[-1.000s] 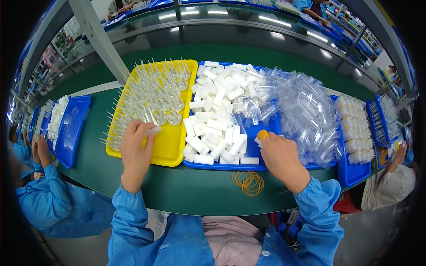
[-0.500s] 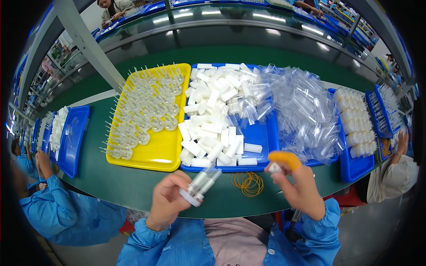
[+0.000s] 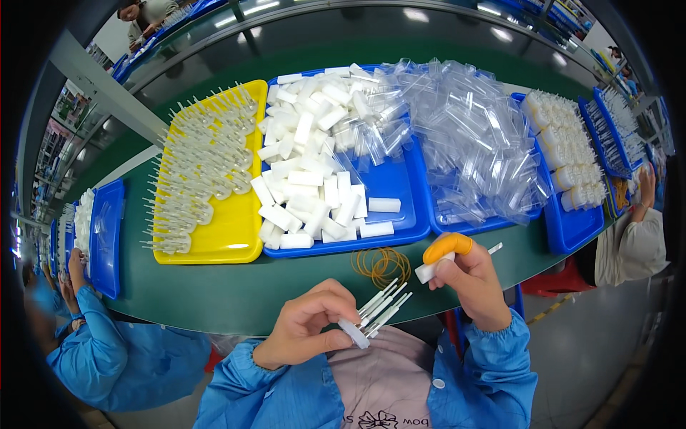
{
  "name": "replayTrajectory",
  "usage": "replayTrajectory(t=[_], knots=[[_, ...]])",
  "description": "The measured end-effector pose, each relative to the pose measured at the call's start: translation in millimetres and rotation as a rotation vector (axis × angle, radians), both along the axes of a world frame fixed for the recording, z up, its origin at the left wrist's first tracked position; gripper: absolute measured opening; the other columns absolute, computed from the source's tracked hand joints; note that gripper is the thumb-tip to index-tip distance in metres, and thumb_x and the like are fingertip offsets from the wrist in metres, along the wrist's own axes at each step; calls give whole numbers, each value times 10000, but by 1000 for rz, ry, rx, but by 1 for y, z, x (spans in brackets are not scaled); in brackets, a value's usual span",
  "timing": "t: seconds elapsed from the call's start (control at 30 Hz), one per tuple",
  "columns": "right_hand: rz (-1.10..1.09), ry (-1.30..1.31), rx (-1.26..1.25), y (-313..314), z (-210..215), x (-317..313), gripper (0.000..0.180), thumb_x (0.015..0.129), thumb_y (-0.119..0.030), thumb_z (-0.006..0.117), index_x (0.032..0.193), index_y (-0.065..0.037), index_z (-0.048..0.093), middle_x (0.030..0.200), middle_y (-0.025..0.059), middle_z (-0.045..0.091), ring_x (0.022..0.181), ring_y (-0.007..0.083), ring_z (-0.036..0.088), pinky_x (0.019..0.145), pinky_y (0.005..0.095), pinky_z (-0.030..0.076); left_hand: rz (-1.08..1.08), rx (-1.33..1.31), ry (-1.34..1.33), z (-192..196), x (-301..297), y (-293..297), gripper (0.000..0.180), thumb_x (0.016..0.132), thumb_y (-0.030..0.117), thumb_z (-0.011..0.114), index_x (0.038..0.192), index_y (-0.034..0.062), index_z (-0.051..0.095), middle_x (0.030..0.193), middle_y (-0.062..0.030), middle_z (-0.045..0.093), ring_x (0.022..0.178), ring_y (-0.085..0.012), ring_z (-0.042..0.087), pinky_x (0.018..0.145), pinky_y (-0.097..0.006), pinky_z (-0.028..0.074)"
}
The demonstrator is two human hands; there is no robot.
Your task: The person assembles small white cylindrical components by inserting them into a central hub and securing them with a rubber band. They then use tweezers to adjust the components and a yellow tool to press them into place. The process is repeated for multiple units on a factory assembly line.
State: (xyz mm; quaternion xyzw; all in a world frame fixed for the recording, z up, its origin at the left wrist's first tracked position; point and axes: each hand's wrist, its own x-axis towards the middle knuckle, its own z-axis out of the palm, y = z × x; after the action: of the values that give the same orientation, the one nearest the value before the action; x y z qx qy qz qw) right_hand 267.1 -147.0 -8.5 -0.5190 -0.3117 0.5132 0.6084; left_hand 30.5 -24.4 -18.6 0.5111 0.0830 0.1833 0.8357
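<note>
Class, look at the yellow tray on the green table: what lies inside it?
The yellow tray holds rows of clear plastic droppers with thin tips pointing left. Its near right part is bare. Whether more lies beneath the droppers is hidden.

Fanned white sticks (image 3: 380, 309); small white tube (image 3: 437, 269), tilted.

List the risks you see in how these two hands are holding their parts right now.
The left hand pinches a fanned bunch of thin white plastic sticks near one end only, clear of the green table; one might slip and fall to the lap or floor. The right hand, wearing an orange rubber finger cot, holds a white plastic tube near the loose yellow rubber bands, which could snag.
</note>
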Motion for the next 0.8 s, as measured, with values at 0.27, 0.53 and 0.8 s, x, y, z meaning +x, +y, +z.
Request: replayTrajectory(t=[0.27,0.53,0.8], knots=[[52,45,25,4,-6,-6,190,917,-187,591,1002,-17,589,919,27,598,875,80,543,825,234,427,-14,24,23,1,6,-3,261,814,-45,653,1065,-21,587,1055,-84,471,958,-144,537,847,-272,447],[27,158,-30,4,-6,-7,193,889,-165,629,1013,-25,584,925,21,595,879,79,548,828,232,427,-45,67,52,2,5,-2,242,817,-67,635,1051,-27,592,1062,-88,463,978,-161,543,877,-287,452],[130,119,-41,3,-5,-7,169,856,-160,669,947,-27,617,916,19,597,878,91,546,804,239,425,-47,163,77,-1,5,-3,267,794,-58,662,1052,-17,605,1044,-95,489,961,-161,543,873,-284,451]])
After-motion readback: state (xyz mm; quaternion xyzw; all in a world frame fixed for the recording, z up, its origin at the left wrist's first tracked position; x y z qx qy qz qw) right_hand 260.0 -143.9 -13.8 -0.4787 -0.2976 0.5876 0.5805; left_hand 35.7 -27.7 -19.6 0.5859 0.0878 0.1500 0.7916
